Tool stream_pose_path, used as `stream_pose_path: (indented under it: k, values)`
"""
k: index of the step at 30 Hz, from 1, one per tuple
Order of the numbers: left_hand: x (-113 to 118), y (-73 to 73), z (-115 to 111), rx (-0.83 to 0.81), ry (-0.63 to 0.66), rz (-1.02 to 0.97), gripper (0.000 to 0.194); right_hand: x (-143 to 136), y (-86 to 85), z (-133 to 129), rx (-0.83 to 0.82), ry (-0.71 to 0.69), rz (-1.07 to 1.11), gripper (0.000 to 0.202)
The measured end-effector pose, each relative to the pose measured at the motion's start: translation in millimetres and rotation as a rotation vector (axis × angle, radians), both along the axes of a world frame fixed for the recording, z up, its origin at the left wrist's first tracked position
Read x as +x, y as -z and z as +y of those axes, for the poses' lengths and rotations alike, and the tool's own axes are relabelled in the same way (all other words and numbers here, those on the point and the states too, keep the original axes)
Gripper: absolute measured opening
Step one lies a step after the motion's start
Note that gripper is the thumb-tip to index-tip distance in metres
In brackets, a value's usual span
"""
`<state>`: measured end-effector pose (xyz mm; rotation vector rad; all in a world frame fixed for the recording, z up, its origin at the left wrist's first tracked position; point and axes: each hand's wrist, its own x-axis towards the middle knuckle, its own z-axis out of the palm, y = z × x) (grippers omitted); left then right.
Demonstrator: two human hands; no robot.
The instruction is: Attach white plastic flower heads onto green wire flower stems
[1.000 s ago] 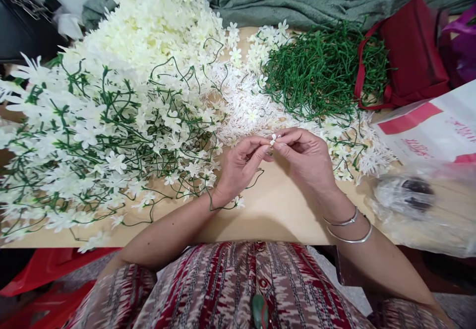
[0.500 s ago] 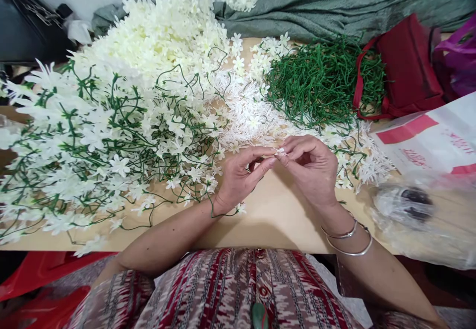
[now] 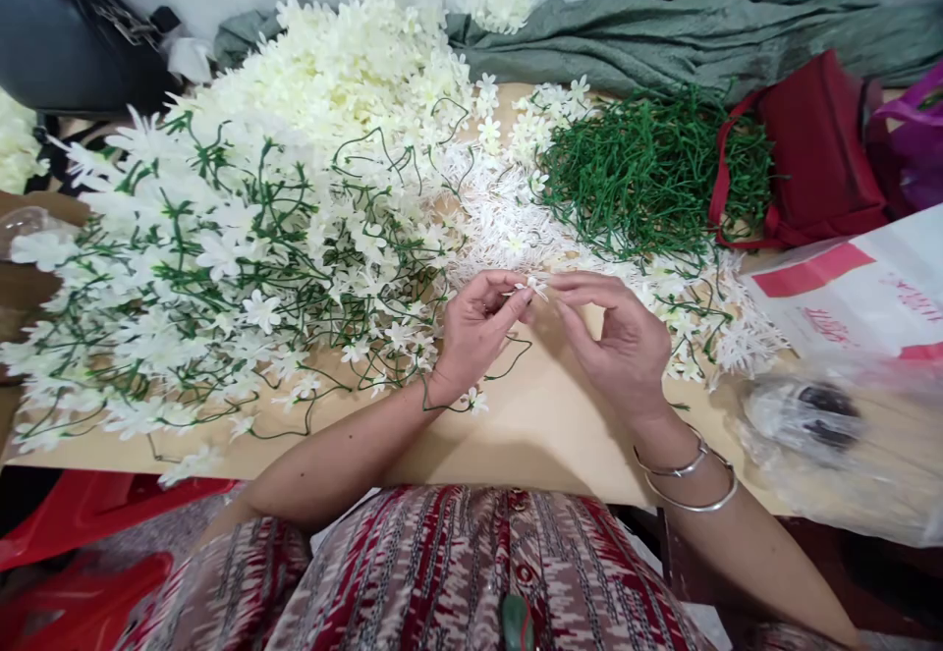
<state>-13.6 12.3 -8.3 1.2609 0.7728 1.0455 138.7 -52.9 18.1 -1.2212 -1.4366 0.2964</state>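
Note:
My left hand pinches a small white artificial flower piece between thumb and fingertips. A thin green stem curves out below that hand; I cannot tell whether it joins the white piece. Just to the right, my right hand has its thumb and fingers apart, fingertips close to the white piece, with nothing visible in its grasp. Behind both hands lies a pile of thin white strands. A large heap of white flowers on green stems spreads to the left of my left hand.
Cream blossoms are piled at the back, beside a heap of loose green stems. A red bag, a white printed bag and a clear plastic bag stand along the right. A black bag sits back left.
My right hand has let go of the small white piece and its fingers have spread. My left hand keeps its pinch, and a green stem now shows below it.

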Motion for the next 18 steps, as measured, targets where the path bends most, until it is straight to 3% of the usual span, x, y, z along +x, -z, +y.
stream_pose_path:
  k: [2, 5, 7, 9, 11, 14, 18]
  values:
    - [0, 1.3, 0, -0.009, -0.007, -0.001, 0.031, -4, -9.4, -4, 0.033, -0.006, -0.072, 0.024]
    - [0, 0.9, -2, -0.049, 0.019, -0.013, 0.032, -23, -26.3, -16, 0.004, -0.269, -0.32, 0.02]
    - [0, -0.7, -3, -0.065, 0.038, -0.002, 0.027, -42, -34.9, -25, 0.037, -0.41, -0.514, 0.028]
    - [-1, -2.8, -5, -0.063, 0.044, 0.026, 0.019, -62, -39.3, -32, -0.029, -0.451, -0.728, 0.035]
    - [-1, -4.5, -5, -0.053, 0.046, 0.049, 0.015, -77, -40.1, -34, -0.026, -0.414, -0.861, 0.026]
    - [0, -5.4, -3, -0.043, 0.042, 0.071, 0.015, -88, -39.4, -32, -0.023, -0.406, -0.903, 0.022]
    - [0, -6.7, -5, 0.018, 0.019, 0.129, 0.016, -89, -44.1, -32, -0.06, -0.456, -0.768, 0.017]
